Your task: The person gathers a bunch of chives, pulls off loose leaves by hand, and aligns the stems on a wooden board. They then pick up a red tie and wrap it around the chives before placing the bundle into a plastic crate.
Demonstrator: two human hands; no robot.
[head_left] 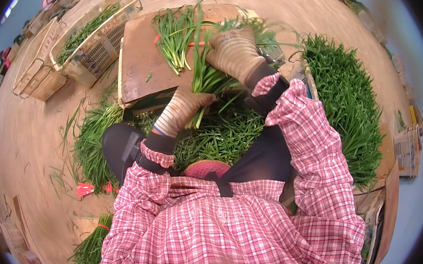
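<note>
While the left hand (186, 104), in a striped tan knit glove, is closed around a loose bunch of long green leafy stalks (200, 70), the right hand (236, 51), gloved alike, bends over the leafy side farther up. Its fingertips are partly hidden, so I cannot tell how tight that grip is. The bunch is in front of the person, at the near edge of a flat brown board (138, 73), perhaps gripped low so the leaves can be sorted freely. On the board a smaller bunch of green stalks with pale ends (175, 38) points its ends toward the person; a thin red strip (158, 39) shows at both sides (presumably running beneath, as a tie would).

A cream slotted plastic crate (100, 54) at the upper left contains similar greens; beside it stands another pale crate (50, 75), whose contents I cannot make out. At the right, a dense mass of upright green leaves (342, 103) rises, seemingly packed within arm's reach. A loose green pile (92, 144) lies on the floor at the left, near bright red strips (84, 189)
</note>
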